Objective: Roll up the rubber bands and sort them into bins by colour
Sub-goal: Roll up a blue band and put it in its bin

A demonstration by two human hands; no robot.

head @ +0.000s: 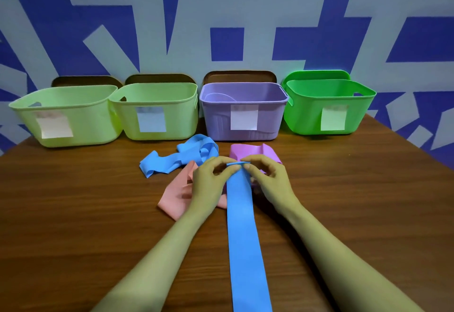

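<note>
A long blue rubber band [244, 233] lies flat on the table, running from the near edge up to my hands. My left hand [211, 179] and my right hand [266, 179] both pinch its far end, where a small fold is turned over. Under my left hand lies a pink band [175, 198]. A purple band [253, 152] is bunched behind my right hand. A second blue band [179, 157] lies crumpled to the left of it.
Along the wall stand two pale green bins [66, 105] [157, 95], a purple bin [243, 98] and a bright green bin [329, 95], each with a paper label. The wooden table [73, 213] extends to both sides.
</note>
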